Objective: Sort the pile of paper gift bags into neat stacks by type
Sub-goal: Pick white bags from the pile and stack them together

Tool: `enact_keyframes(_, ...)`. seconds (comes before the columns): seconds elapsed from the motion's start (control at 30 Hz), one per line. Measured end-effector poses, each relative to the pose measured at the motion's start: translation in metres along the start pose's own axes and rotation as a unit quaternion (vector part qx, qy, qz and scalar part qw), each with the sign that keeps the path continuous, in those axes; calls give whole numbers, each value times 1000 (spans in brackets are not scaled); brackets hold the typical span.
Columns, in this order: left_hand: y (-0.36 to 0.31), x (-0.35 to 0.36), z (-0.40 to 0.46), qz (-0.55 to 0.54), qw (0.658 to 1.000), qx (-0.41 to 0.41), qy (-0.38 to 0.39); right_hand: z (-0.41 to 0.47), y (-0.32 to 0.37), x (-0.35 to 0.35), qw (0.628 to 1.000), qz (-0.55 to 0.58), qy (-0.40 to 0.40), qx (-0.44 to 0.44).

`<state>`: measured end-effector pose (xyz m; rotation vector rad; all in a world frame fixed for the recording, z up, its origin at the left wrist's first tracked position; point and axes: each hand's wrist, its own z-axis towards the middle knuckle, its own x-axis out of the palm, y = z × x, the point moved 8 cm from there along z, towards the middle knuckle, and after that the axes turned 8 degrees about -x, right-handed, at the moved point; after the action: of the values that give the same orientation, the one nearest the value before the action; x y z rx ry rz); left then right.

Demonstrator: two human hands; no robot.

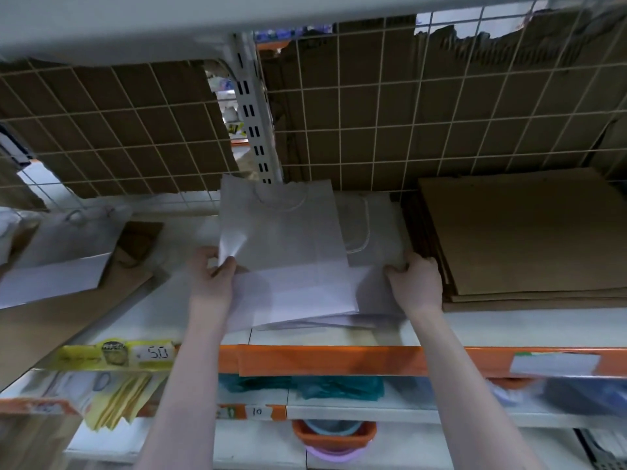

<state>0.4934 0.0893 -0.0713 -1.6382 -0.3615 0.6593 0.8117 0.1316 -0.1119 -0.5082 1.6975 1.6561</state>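
Note:
A stack of white paper gift bags (288, 239) with cord handles lies flat on the middle of the shelf. My left hand (212, 269) pinches the left corner of the top white bag, which curls up there. My right hand (415, 276) grips the right edge of the white stack, beside a lower white bag (369, 225) turned sideways. A neat stack of large brown paper bags (529, 239) lies to the right. At the left lie another white bag (57, 266) and brown bags (68, 310), overlapping loosely.
The white shelf (169, 310) has an orange front rail (339, 361) with price tags. A wire grid backed by torn cardboard (373, 113) closes the rear. An upper shelf hangs low overhead. Lower shelves hold yellow bags (118, 401), teal plastic and bowls.

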Motion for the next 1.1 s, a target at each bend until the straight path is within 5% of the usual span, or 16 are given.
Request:
enact_keyframes(0.4, -20, 51, 6, 40, 997, 31, 65, -8, 14, -50, 993, 67, -84, -48)
enact_keyframes(0.67, -7, 110, -3, 86, 987, 22, 137, -8, 8, -43, 999, 19, -35, -25)
enact_keyframes(0.97, -2, 115, -6, 274, 950, 132, 66, -8, -1, -14, 999, 29, 10, 17)
enact_keyframes(1.1, -1, 107, -3, 269, 958, 83, 55, -3, 5, -13, 999, 44, -2, -13)
